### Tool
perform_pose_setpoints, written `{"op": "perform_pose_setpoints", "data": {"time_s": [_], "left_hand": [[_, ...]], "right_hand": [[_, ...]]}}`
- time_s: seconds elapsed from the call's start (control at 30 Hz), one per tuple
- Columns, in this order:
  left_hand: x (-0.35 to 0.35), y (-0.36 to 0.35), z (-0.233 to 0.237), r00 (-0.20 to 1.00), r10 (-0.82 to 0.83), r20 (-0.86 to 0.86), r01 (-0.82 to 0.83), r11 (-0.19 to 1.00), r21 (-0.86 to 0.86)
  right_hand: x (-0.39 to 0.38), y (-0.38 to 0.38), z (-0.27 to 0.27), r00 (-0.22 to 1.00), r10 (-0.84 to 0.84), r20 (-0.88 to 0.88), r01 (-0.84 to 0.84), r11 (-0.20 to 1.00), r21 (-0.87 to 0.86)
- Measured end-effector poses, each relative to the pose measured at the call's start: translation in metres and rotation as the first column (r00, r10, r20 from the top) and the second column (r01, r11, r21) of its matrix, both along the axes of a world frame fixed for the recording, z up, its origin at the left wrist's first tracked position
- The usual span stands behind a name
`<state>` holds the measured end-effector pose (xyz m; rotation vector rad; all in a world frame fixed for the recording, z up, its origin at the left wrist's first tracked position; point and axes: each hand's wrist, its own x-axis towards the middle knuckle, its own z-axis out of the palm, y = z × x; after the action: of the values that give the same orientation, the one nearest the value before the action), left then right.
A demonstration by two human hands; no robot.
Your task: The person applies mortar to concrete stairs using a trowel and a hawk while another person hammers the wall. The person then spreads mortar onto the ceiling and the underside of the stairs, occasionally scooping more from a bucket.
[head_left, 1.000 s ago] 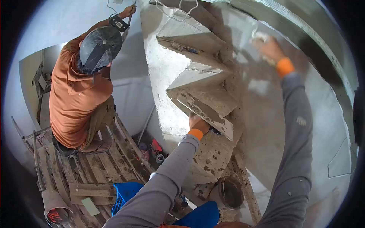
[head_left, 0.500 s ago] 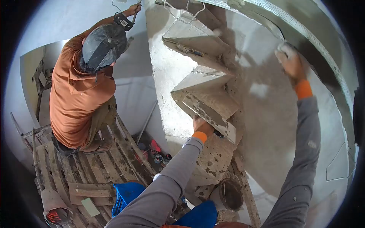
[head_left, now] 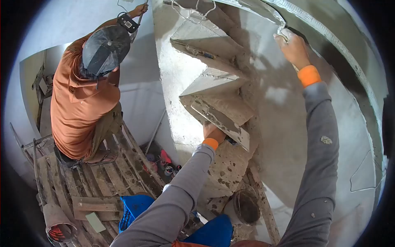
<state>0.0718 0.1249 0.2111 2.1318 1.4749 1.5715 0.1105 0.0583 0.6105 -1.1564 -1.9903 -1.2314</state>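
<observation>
One board (head_left: 222, 122) sits slanted in front of the steps (head_left: 218, 80), with the left hand (head_left: 213, 132) beneath it. Left fingers look clasped on its underside, but the board covers most of them, so exact grip unclear. Holding from below leaves the upper face free, probably so the dark smears there stay put and reachable.

Right hand (head_left: 294, 49) is up at the top edge of the wall (head_left: 284, 123), well apart from the board. Its fingers are curled round a small tool (head_left: 283, 38), mostly hidden; cannot tell the type. Arm is stretched, likely because that edge is high and far off.

Loose tool (head_left: 201, 52) lies on an upper step, perhaps parked within reach. Bucket (head_left: 231, 214) stands low beside the steps, near the body, maybe for the same reason.

Co-worker (head_left: 86, 103) squats on planks (head_left: 113, 175), which presumably give footing there; the co-worker's raised hand (head_left: 140, 9) grips a pole (head_left: 140, 19), seemingly for support or work, cannot tell which.
</observation>
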Motion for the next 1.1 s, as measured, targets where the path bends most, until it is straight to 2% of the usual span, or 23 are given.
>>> {"op": "perform_pose_setpoints", "data": {"time_s": [0.13, 0.27, 0.33, 0.43, 0.53, 0.57, 0.67, 0.83, 1.03, 1.1], "left_hand": [[0.002, 0.001, -0.005, 0.998, 0.057, -0.016, -0.057, 0.998, 0.007], [-0.002, -0.002, 0.001, 0.999, 0.008, -0.048, -0.011, 0.998, -0.065], [0.003, 0.005, -0.003, 0.999, 0.033, -0.032, -0.034, 0.999, -0.033], [0.003, 0.005, -0.004, 0.999, 0.027, -0.038, -0.029, 0.998, -0.052], [0.004, 0.006, -0.006, 0.995, 0.075, -0.064, -0.076, 0.997, -0.004], [0.004, 0.006, -0.006, 0.992, 0.103, -0.072, -0.101, 0.994, 0.028], [-0.006, -0.007, 0.005, 0.999, -0.006, -0.049, 0.002, 0.997, -0.079], [-0.004, -0.002, 0.004, 0.999, -0.008, -0.051, 0.003, 0.996, -0.086], [-0.005, -0.003, 0.005, 0.999, -0.034, -0.024, 0.031, 0.994, -0.108], [-0.004, -0.002, 0.006, 0.999, -0.033, -0.026, 0.03, 0.994, -0.105]], "right_hand": [[0.007, -0.03, -0.011, 0.995, 0.07, -0.074, -0.074, 0.996, -0.05], [0.023, -0.018, -0.022, 0.996, 0.077, -0.043, -0.079, 0.995, -0.06], [0.017, -0.003, -0.024, 0.998, 0.068, -0.01, -0.069, 0.995, -0.071], [-0.001, 0.031, -0.013, 0.982, -0.186, -0.018, 0.182, 0.972, -0.147], [-0.017, 0.041, 0.002, 0.978, -0.209, 0.011, 0.209, 0.977, -0.045], [-0.019, 0.036, 0.002, 0.984, -0.177, 0.009, 0.178, 0.983, -0.055], [-0.022, 0.013, 0.004, 0.996, -0.09, -0.002, 0.09, 0.993, -0.072], [-0.008, -0.013, -0.002, 0.998, 0.041, -0.039, -0.042, 0.999, -0.02], [0.011, -0.046, -0.019, 0.98, 0.073, -0.185, -0.101, 0.984, -0.146], [0.021, -0.031, -0.022, 0.99, 0.114, -0.088, -0.12, 0.991, -0.066]]}}
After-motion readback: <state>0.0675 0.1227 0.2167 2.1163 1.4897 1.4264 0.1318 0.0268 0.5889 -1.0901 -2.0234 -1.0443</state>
